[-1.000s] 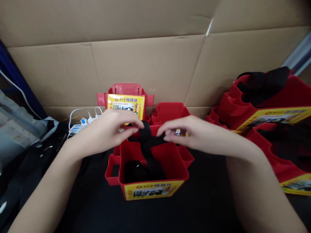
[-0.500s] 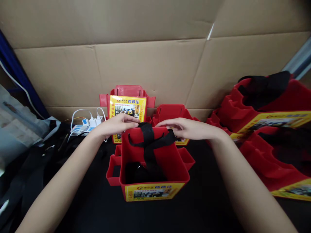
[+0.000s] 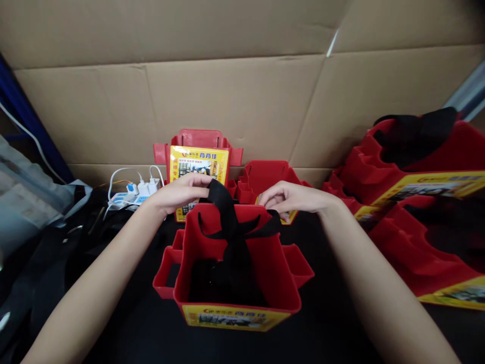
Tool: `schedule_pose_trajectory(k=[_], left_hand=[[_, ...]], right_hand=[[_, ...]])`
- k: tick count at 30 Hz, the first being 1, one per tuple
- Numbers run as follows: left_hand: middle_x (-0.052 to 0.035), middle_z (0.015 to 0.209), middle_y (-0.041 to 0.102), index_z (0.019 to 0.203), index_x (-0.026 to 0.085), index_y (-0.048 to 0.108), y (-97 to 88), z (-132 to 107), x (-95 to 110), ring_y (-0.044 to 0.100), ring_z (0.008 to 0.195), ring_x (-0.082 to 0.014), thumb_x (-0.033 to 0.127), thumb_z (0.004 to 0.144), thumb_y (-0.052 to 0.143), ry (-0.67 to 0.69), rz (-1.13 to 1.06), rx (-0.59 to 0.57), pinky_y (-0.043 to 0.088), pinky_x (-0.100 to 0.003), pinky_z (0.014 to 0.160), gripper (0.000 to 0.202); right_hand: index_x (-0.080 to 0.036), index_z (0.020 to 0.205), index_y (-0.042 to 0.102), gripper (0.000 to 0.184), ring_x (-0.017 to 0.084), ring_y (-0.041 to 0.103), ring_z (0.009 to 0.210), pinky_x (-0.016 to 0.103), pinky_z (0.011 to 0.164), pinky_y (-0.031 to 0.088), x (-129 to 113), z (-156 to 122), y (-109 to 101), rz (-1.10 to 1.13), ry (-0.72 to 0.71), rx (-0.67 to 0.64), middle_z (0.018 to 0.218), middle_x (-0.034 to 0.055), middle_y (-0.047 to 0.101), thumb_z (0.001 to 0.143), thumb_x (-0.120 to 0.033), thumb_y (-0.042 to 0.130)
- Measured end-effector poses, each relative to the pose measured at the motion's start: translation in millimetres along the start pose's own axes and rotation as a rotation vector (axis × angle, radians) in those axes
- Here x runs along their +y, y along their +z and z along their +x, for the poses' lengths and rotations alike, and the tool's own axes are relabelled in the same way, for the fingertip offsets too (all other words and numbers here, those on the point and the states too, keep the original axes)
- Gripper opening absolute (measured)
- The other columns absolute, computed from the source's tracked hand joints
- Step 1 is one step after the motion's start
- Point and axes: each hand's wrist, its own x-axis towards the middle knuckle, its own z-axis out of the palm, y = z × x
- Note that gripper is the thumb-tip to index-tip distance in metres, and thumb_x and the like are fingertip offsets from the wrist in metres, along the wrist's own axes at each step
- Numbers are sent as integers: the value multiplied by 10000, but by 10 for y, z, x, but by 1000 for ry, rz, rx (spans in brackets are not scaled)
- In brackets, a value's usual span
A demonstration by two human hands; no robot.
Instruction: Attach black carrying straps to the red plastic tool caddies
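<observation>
A red plastic tool box (image 3: 238, 298) with a yellow printed label on its front stands before me, its mouth facing up toward me. A black webbing strap (image 3: 223, 205) threads through slots in its back wall and hangs down inside. My left hand (image 3: 189, 191) is closed on the strap at the upper left of that wall. Behind the right corner, my right hand (image 3: 286, 197) has its fingers curled by the strap's other part; its fingertips are partly hidden, and what they pinch is unclear.
Behind stand two more red boxes, one with a yellow label (image 3: 200, 161), one plain-backed (image 3: 265, 174). Stacked red boxes (image 3: 382, 177) with black straps are at right. A white power strip (image 3: 131, 197) with plugs lies left, near dark straps. Cardboard (image 3: 235, 111) forms the back wall.
The tool box has shifted toward me and tilted slightly. The strap's left part now rises in a loop at my left hand. My right hand has moved a little right, its fingers more curled.
</observation>
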Motion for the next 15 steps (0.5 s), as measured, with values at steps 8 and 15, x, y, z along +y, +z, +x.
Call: schedule_pose_trajectory(k=[8, 15], left_hand=[[-68, 787, 667, 763, 126, 646, 52, -49, -4, 615, 765, -171, 192, 726, 427, 69, -119, -4, 483, -303, 730, 232], [-41, 846, 627, 820, 158, 593, -39, -132, 117, 583, 771, -125, 242, 743, 598, 227, 346, -64, 478, -238, 691, 115]], right_hand=[[-107, 828, 601, 222, 85, 528, 729, 175, 562, 423, -6, -25, -21, 4, -193, -60, 886, 40, 559, 671, -247, 673], [-115, 834, 548, 265, 75, 484, 646, 208, 583, 408, 3, 54, 35, 23, -263, 74, 800, 17, 510, 801, -377, 535]])
